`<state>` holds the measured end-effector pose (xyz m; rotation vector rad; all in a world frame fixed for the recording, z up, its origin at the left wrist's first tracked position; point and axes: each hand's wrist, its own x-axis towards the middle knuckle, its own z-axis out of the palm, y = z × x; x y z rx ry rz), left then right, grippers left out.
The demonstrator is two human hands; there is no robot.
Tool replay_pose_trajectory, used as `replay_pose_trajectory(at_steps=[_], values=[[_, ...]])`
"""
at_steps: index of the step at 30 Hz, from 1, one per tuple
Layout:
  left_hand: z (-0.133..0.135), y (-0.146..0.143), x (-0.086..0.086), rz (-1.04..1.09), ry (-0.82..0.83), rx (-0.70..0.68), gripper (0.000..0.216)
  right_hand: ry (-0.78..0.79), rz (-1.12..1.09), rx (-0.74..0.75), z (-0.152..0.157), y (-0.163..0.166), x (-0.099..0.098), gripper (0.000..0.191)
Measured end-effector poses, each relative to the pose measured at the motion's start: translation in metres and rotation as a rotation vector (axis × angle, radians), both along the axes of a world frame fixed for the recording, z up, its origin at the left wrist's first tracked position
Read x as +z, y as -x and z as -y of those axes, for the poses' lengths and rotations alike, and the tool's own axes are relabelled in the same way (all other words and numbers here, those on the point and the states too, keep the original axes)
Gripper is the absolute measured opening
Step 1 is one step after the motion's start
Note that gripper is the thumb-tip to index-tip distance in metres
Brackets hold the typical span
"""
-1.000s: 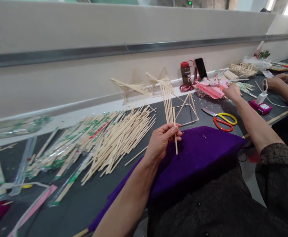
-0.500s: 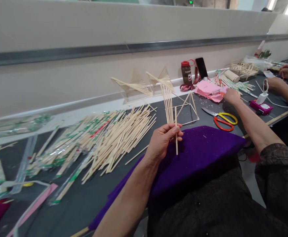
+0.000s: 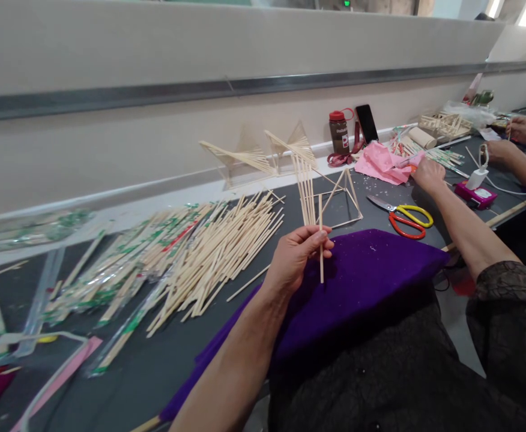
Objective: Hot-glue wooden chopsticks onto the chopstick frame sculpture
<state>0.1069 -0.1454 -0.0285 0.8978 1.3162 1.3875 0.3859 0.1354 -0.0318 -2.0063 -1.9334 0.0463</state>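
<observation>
Over the purple cloth, at the front of the desk, my left hand grasps one thin stick near its middle, thumb pressed across it, the stick close to upright. A fan of sticks rises just behind those fingers; whether they grip it as well, I cannot tell. Beside the fan, an open stick frame appears joined to it, though any joint is hidden. My right hand is extended to the pink paper, at an orange-marked item; its fingers are largely hidden, so I cannot state whether they grasp anything.

Progress, as judged: two twisted stick pieces stand close to the wall and look complete. The fan and frame look partly assembled. I see no attachment on the thin stick. Remaining material: a large heap of loose sticks to the left, and wrapped sticks farther left. Scissors lie unheld, right of the frame.
</observation>
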Motion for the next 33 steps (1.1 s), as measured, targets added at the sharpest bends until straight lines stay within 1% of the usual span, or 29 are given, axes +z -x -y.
replay_pose_trajectory(at_steps=[3,7,12,17,22,25,27,29,31,33], values=[[0.001,-0.001,0.001,-0.005,0.001,-0.004,0.018,-0.008,-0.035,0.003,-0.002,0.000,-0.001,0.047],[0.001,-0.002,0.002,-0.018,-0.003,-0.003,0.018,-0.020,-0.065,0.018,0.002,0.005,0.001,0.053],[0.000,-0.002,0.001,-0.022,-0.001,-0.005,0.014,-0.014,-0.090,0.007,0.011,0.012,0.006,0.047],[-0.001,-0.002,0.001,-0.028,-0.006,-0.013,0.014,-0.049,-0.101,0.023,0.011,0.012,0.004,0.048],[0.000,0.000,-0.002,-0.024,-0.007,-0.017,0.017,0.047,-0.011,0.135,0.003,0.011,0.000,0.045],[0.001,-0.002,0.000,-0.016,-0.003,-0.027,0.019,0.069,0.022,0.163,0.003,0.011,-0.001,0.045],[-0.001,-0.011,0.006,-0.001,0.000,-0.051,0.018,0.073,0.025,0.168,0.005,0.010,-0.001,0.045],[-0.008,-0.030,0.019,0.019,-0.013,-0.102,0.014,0.075,0.026,0.164,0.008,0.010,-0.002,0.045],[-0.025,-0.056,0.035,0.031,-0.075,-0.192,0.010,0.080,0.043,0.150,0.011,0.010,-0.003,0.047],[-0.054,-0.084,0.049,0.012,-0.139,-0.267,0.010,0.089,0.070,0.140,0.013,0.010,-0.005,0.048]])
